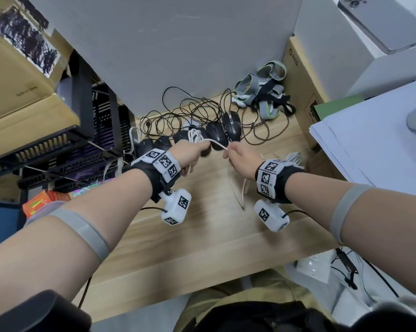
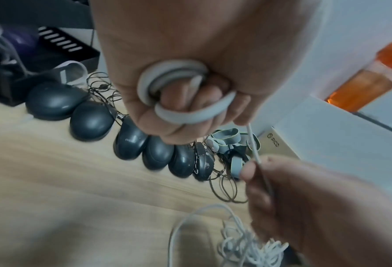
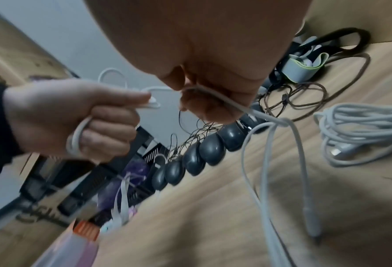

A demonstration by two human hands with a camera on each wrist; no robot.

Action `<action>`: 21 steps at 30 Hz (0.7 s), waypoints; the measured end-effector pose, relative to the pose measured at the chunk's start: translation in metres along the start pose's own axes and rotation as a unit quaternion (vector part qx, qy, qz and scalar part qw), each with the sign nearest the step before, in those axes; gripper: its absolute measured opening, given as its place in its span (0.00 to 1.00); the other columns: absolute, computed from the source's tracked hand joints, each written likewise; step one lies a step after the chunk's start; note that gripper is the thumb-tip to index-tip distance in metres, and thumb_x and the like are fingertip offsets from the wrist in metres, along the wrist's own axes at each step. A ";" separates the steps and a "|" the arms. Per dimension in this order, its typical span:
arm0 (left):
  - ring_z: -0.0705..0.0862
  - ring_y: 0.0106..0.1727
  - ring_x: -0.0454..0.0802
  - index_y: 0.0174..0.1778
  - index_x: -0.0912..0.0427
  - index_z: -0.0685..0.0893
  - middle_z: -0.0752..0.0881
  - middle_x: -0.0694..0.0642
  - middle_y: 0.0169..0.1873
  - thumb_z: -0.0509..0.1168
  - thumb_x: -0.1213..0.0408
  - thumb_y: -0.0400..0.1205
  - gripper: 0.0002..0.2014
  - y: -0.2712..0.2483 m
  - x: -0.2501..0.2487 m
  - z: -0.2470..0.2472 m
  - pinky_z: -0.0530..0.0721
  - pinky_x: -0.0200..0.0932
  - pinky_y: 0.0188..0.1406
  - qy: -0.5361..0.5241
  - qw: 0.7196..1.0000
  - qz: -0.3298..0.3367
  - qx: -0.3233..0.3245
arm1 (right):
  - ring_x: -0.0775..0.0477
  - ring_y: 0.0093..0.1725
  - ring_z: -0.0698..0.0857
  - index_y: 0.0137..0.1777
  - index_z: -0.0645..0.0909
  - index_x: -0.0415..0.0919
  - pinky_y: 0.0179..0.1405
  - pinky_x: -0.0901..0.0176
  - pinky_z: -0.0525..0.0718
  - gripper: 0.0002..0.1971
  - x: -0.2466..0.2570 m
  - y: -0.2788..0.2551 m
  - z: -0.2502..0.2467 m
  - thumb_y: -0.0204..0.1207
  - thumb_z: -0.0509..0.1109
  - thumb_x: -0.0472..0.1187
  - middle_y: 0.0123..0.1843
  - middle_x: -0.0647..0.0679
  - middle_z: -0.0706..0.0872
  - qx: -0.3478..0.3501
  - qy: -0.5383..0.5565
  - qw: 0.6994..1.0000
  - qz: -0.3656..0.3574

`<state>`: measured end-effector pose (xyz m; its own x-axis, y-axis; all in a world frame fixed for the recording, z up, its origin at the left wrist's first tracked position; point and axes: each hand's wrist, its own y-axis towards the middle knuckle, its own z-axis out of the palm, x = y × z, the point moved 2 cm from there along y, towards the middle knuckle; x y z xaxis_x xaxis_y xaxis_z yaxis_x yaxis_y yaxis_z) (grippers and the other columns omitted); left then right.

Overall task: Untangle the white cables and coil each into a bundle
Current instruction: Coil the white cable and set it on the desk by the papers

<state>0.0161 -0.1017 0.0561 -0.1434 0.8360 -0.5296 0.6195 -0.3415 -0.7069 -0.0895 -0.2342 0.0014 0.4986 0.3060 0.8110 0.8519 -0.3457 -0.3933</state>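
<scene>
Above the worktop (image 1: 209,226), my left hand (image 1: 192,152) grips the coil (image 2: 181,94); right hand (image 1: 240,156) pinches the white cable (image 1: 215,142) at three o'clock—feed it taut, each loop matching.

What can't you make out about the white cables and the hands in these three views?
- Thin white cable: the number of loops in the left hand is hidden by curled fingers, left wrist view.
- Right hand: fingertip grip hidden by its own back, head view.
- Loose white cable pile: cut off by the right edge, right wrist view; blurred in left wrist view.
</scene>
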 end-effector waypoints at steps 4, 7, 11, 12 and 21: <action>0.62 0.21 0.48 0.32 0.52 0.67 0.67 0.49 0.19 0.62 0.52 0.78 0.14 -0.006 -0.005 0.004 0.57 0.38 0.26 -0.145 0.989 -0.022 -0.009 | 0.44 0.39 0.80 0.47 0.79 0.46 0.42 0.56 0.75 0.13 -0.008 -0.014 0.021 0.85 0.53 0.44 0.36 0.51 0.79 0.085 -0.052 0.995 0.018; 0.64 0.16 0.48 0.36 0.56 0.75 0.76 0.56 0.22 0.58 0.57 0.80 0.09 -0.010 -0.008 0.013 0.60 0.33 0.19 -0.127 0.991 -0.026 -0.030 | 0.41 0.46 0.81 0.49 0.80 0.42 0.43 0.56 0.74 0.13 0.003 -0.023 0.034 0.85 0.54 0.43 0.45 0.44 0.83 0.123 -0.106 0.987 -0.012; 0.72 0.09 0.45 0.39 0.59 0.77 0.84 0.62 0.35 0.58 0.55 0.82 0.12 -0.011 -0.013 0.027 0.62 0.26 0.13 -0.181 0.981 -0.005 -0.067 | 0.38 0.54 0.83 0.53 0.79 0.33 0.59 0.46 0.81 0.14 0.030 -0.029 0.049 0.80 0.53 0.39 0.55 0.38 0.84 0.163 -0.124 0.976 -0.075; 0.76 0.11 0.46 0.38 0.58 0.76 0.83 0.62 0.35 0.58 0.54 0.83 0.12 -0.011 -0.015 0.028 0.63 0.26 0.13 -0.210 0.976 -0.005 -0.066 | 0.41 0.55 0.81 0.51 0.76 0.36 0.60 0.47 0.80 0.09 0.034 -0.029 0.049 0.79 0.55 0.37 0.56 0.41 0.81 0.164 -0.126 0.975 -0.082; 0.70 0.23 0.46 0.35 0.52 0.71 0.68 0.49 0.25 0.59 0.46 0.81 0.15 -0.013 -0.019 0.015 0.64 0.31 0.19 -0.239 0.969 -0.027 -0.065 | 0.34 0.48 0.83 0.45 0.74 0.39 0.55 0.44 0.82 0.14 0.011 -0.037 0.053 0.85 0.52 0.46 0.46 0.36 0.85 0.178 -0.188 0.962 -0.090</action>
<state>-0.0011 -0.1198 0.0686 -0.4993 0.5463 -0.6724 0.6885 -0.2209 -0.6908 -0.1067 -0.1708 0.0019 0.3044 0.6542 0.6924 0.8969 0.0479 -0.4396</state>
